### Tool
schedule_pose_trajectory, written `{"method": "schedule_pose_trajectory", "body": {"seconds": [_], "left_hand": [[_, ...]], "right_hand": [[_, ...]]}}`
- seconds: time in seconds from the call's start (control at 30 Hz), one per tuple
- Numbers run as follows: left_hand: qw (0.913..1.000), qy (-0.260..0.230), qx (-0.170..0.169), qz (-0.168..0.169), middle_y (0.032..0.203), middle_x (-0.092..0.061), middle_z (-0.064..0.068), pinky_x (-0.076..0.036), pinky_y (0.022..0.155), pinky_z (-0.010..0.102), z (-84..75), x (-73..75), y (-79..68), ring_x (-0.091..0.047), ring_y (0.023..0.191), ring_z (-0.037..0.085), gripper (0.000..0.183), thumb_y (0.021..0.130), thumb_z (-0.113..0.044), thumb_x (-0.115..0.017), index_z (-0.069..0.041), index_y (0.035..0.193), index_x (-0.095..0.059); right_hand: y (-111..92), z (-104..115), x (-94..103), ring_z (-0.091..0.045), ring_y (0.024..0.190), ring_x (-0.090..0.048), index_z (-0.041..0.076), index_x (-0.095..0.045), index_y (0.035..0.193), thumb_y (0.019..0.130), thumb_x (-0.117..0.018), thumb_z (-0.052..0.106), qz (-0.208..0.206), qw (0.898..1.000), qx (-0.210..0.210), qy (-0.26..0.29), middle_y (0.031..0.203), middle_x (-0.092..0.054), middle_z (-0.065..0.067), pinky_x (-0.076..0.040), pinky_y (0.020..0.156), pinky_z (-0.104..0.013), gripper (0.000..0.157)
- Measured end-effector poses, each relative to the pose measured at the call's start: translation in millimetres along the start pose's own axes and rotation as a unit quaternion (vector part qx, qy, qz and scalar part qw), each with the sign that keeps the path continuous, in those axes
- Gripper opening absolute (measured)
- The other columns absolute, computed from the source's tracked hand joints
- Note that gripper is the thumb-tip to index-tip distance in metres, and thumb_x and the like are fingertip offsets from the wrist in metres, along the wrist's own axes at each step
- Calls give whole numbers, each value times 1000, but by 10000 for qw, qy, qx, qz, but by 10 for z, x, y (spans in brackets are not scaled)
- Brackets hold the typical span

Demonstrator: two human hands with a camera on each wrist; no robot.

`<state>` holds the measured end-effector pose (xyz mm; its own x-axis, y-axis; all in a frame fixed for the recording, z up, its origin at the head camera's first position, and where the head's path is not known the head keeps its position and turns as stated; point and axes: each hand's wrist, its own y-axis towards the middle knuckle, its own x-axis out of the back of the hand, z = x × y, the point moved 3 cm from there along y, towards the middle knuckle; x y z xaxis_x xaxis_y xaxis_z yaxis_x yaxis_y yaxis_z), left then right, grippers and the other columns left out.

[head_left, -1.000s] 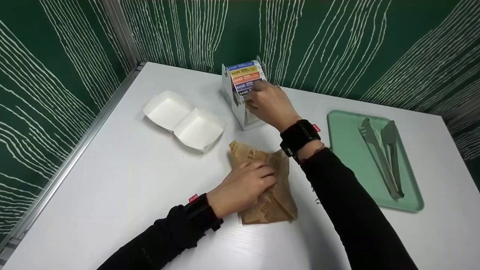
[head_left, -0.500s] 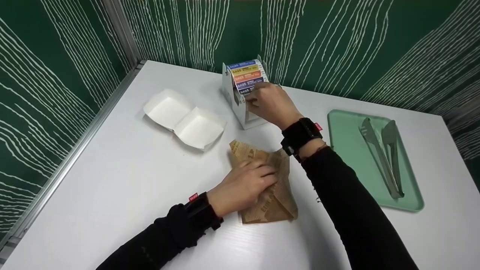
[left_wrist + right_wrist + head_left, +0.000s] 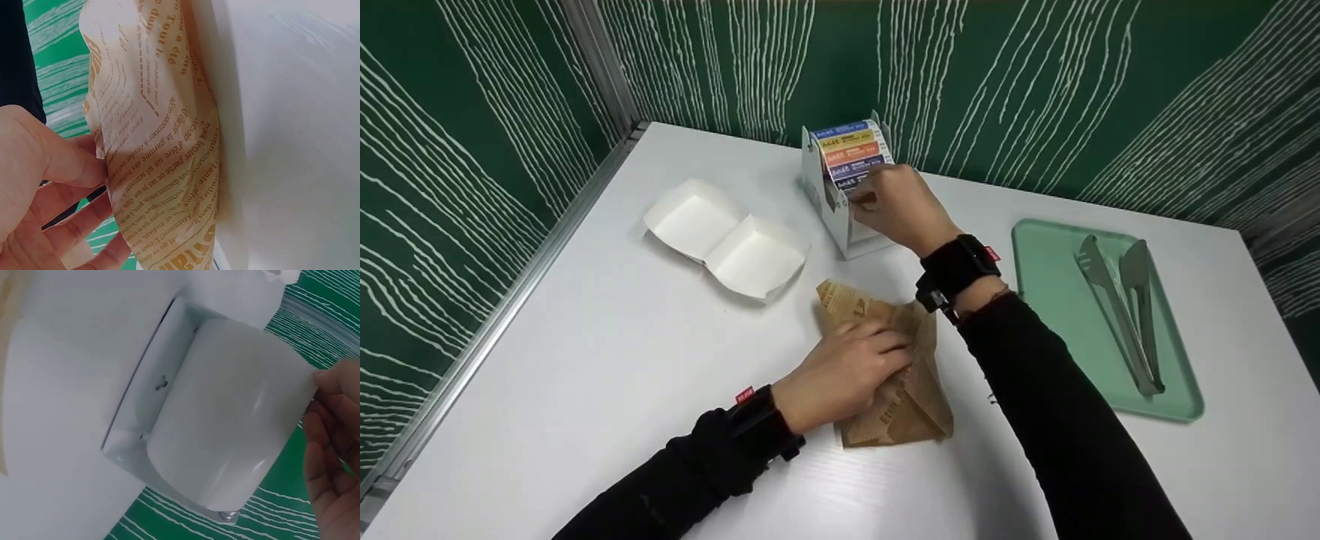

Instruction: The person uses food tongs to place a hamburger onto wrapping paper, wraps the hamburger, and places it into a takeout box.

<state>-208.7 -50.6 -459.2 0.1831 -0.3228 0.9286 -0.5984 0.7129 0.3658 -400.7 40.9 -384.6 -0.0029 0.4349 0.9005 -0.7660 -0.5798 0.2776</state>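
Note:
My left hand [image 3: 840, 375] rests on a brown printed paper wrapper [image 3: 911, 405], folded around something hidden. Seen from the left wrist, its fingertips press against the edge of the wrapper [image 3: 163, 157], fingers only slightly bent. Farther back, my right hand [image 3: 904, 206] is at the front of a white dispenser [image 3: 832, 217] bearing a sheet of coloured label strips [image 3: 851, 154]. The right wrist view has thumb and forefinger pinching the edge of this curved white sheet [image 3: 230, 410], while the other fingers hang loosely curled.
An open white paper burger box [image 3: 727, 240] lies left of the dispenser. To the right, a green tray [image 3: 1050, 300] carries metal tongs [image 3: 1125, 322]. The white table [image 3: 622, 390] meets green walls with white lines at the back and left.
My right hand has shifted slightly downward at the dispenser, so more of the lower labels shows. The left hand and the wrapper have stayed in place.

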Motion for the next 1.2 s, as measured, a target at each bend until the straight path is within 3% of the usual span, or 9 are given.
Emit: {"method": "schedule_pose_trajectory", "body": {"seconds": [0.17, 0.43, 0.8, 1.03, 1.2], "left_hand": [[10000, -59, 12, 35, 135, -73, -1, -54, 111, 39, 4, -13, 11, -64, 133, 22, 36, 94, -17, -77, -18, 130, -76], [9996, -269, 91, -52, 132, -75, -1, -54, 109, 40, 3, -5, -27, -65, 131, 21, 36, 93, -12, -75, -17, 129, -77], [9994, -294, 43, -163, 129, -76, -2, -55, 105, 38, -27, 1, -29, -66, 126, 19, 27, 98, -15, -74, -17, 125, -78], [9996, -240, 109, -38, 133, -74, -1, -54, 103, 38, -15, 1, -4, -64, 129, 20, 30, 97, -11, -72, -18, 125, -77], [9993, -345, 89, -71, 134, -74, -1, -54, 105, 39, -12, 7, 15, -65, 129, 20, 32, 95, -9, -72, -17, 125, -77]], "right_hand": [[12, -21, 25, -24, 94, -77, -1, -83, 107, 93, -77, 4, 55, 9970, -569, 528, 105, -81, -17, -66, 86, -38, 16], [43, -4, -6, -22, 94, -77, 2, -85, 107, 93, -78, 1, 175, 9914, -946, 884, 104, -82, -14, -65, 86, -37, 15], [25, 30, -33, -20, 89, -77, 3, -85, 103, 91, -82, 7, 74, 9957, -823, 418, 98, -83, -11, -65, 82, -35, 13], [16, 14, 14, -20, 88, -76, 2, -85, 99, 92, -81, 5, -30, 9938, -937, 604, 96, -83, -12, -64, 82, -36, 9], [2, -17, 25, -19, 86, -72, 2, -84, 97, 91, -79, 5, -128, 9956, -829, 429, 94, -81, -11, -61, 81, -35, 8]]}}
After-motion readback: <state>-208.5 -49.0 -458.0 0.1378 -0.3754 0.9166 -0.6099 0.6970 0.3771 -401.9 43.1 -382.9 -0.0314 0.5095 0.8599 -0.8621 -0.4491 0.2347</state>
